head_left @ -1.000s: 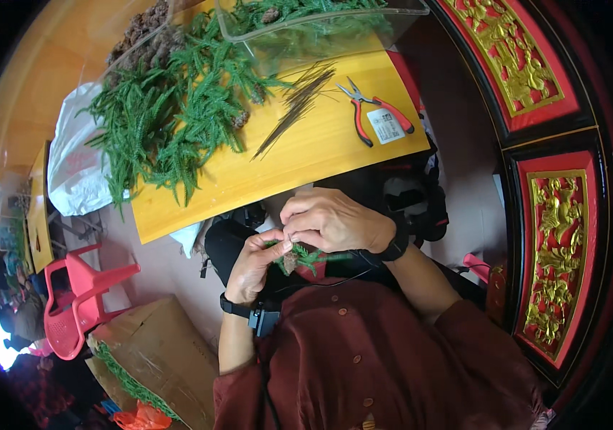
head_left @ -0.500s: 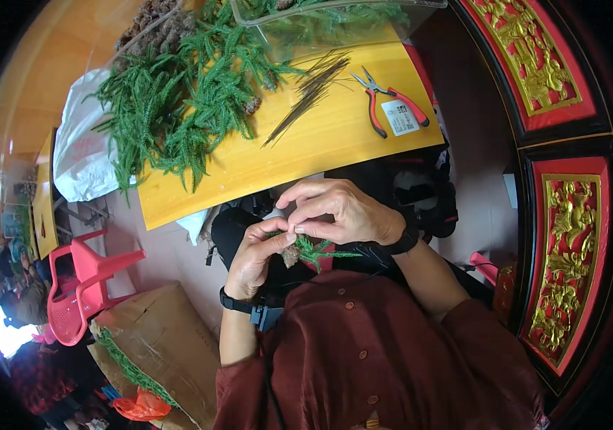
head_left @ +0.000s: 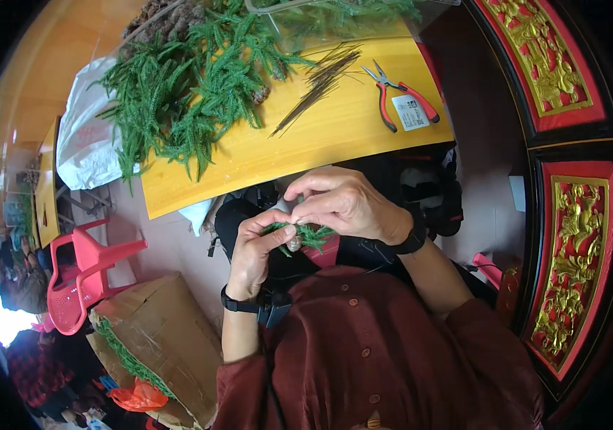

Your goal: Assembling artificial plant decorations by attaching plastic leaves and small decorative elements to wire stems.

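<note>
"One question: what does your left hand [head_left: 253,247] hold?"

"A green sprig [head_left: 314,236] with a pine cone [head_left: 294,244], pinched under your thumb, near the yellow table [head_left: 227,172]. Your right hand [head_left: 349,206] pinches just beside it; on what, I can't tell."

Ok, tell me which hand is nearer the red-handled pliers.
Right. The right hand is below and slightly left of the red-handled pliers in the picture; the left hand is lower and farther left.
</note>
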{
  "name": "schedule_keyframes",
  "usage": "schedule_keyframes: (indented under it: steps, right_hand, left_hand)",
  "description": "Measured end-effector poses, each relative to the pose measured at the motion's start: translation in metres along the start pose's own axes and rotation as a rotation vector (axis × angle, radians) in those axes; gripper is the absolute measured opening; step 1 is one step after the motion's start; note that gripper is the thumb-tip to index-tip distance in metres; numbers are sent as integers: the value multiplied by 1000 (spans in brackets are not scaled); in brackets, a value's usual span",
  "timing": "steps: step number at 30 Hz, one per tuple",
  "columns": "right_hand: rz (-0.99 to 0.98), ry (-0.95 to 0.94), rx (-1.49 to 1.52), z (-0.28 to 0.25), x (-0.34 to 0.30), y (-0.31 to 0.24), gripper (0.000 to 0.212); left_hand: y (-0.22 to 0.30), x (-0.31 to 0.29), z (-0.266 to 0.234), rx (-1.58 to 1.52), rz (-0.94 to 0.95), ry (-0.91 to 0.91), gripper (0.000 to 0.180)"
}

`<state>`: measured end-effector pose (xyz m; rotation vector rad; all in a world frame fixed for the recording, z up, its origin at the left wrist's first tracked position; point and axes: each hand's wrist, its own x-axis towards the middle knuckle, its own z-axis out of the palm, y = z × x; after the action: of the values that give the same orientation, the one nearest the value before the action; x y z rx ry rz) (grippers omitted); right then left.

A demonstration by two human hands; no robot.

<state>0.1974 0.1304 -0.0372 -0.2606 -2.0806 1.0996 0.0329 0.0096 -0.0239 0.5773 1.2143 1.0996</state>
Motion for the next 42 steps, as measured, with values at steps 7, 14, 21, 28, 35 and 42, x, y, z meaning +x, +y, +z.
schedule_keyframes:
  steps: [7, 14, 21, 28, 35, 42]
  right_hand:
    - [-84, -40, -213, 4, -3, 5, 14]
    - [-174, -45, -314, 11, -4, 6, 12]
    - [-120, -125, -290, 26, 5, 0, 5]
    - [403, -160, -310, 56, 5, -30, 11]
    - [417, 172, -285, 37, 11, -37, 14]
    - [783, 230, -1163, -60, 12, -14, 54]
  left_hand:
    - [-6, 1, -7, -19, -55, -4, 9]
    - [-7, 3, -16, -12, -81, -15, 7]
    - [-15, -3, -30, 47, -62, -4, 5]
    - [-9, -27, -18, 624, 184, 184, 4]
    - [-5, -37, -13, 713, 347, 337, 9]
    - [22, -44, 2, 365, 328, 238, 8]
